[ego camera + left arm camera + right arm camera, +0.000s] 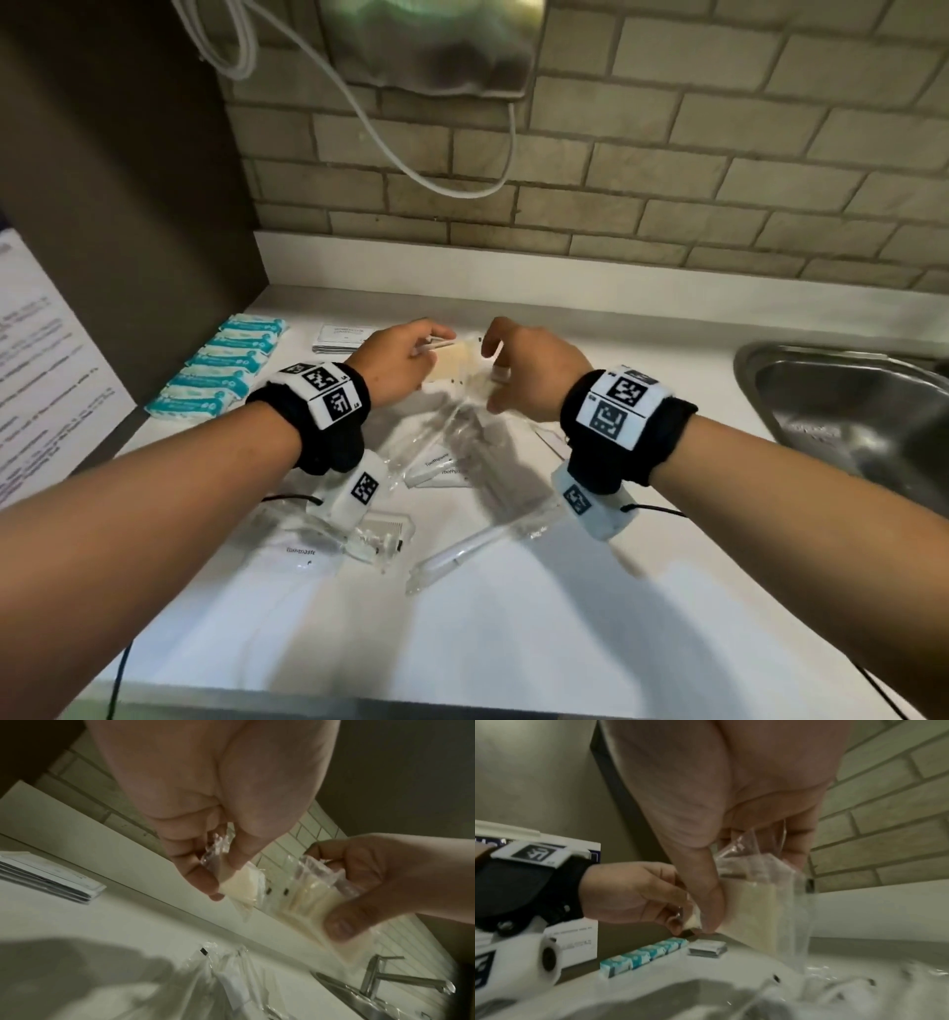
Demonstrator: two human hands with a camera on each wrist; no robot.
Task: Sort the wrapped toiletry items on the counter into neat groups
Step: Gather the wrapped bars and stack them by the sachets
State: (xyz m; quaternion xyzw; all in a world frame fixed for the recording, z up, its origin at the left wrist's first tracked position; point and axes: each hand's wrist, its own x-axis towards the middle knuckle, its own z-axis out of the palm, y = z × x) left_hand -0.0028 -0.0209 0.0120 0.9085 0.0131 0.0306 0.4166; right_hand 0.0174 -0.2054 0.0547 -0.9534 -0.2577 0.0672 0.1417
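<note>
left hand [398, 360] pinches cream packet [240, 889] | right hand [529, 367] grips packets [754, 914]

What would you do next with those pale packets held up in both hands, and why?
Probably bring the two together and set them down as one pile on bare counter. The left hand pinches one cream packet and the right hand holds a similar packet, both lifted. The blue packs already lie in a tidy row, while clear-wrapped items lie scattered below.
</note>
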